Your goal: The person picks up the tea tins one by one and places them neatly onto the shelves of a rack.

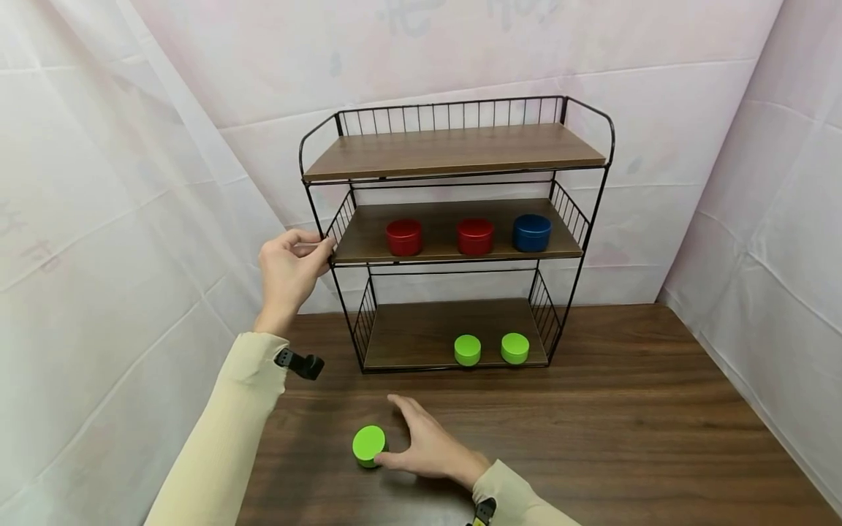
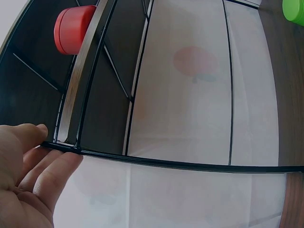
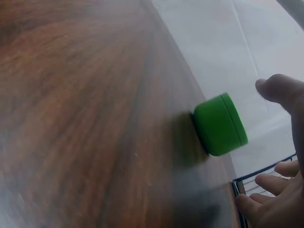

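Note:
My left hand [image 1: 289, 269] holds the left front post of a black wire shelf rack [image 1: 340, 303] at the middle shelf's height, thumb on one side and fingers on the other in the left wrist view. Low over the table, my right hand [image 1: 430, 447] is spread, with thumb and fingers apart. Just left of it a round green tin [image 1: 369, 443] stands upright on the table. The thumb overlaps the tin's edge in the head view, while the right wrist view shows a gap between the hand and the green tin [image 3: 219, 126].
On the middle shelf [image 1: 434, 212] stand two red tins [image 1: 404, 237] [image 1: 475, 237] and a blue tin [image 1: 531, 233]. Two more green tins [image 1: 468, 351] [image 1: 515, 348] sit at the bottom shelf's front right. White cloth [image 1: 743, 241] hangs behind and on both sides of the wooden table [image 1: 625, 438].

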{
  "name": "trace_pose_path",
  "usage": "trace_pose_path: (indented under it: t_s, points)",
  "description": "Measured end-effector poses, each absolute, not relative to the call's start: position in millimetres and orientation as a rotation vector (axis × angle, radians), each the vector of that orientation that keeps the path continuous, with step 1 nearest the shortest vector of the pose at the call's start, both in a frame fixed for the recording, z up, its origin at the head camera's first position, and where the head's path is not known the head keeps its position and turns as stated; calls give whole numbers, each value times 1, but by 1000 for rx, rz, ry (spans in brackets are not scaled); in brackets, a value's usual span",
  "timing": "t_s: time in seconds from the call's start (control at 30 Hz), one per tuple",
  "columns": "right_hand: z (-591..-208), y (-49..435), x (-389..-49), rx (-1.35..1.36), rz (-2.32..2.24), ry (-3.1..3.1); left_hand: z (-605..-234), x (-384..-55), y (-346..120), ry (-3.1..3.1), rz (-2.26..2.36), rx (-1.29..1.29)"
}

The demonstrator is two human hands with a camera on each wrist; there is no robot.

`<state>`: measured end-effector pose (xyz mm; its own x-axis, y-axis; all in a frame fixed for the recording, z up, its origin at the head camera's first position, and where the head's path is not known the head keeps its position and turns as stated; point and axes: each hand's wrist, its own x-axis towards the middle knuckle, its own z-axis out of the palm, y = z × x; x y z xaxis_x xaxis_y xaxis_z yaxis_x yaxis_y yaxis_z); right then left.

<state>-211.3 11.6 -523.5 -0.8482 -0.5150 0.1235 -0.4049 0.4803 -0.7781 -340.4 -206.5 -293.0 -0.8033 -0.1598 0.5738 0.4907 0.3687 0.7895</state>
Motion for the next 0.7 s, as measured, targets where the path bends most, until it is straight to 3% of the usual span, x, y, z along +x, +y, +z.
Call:
trace_pose_path:
  t_s: [0.7]
  points:
    - [-531,-8,-211,-908,-1249,2581,-294,-342,-206,-2054,-1468,-287]
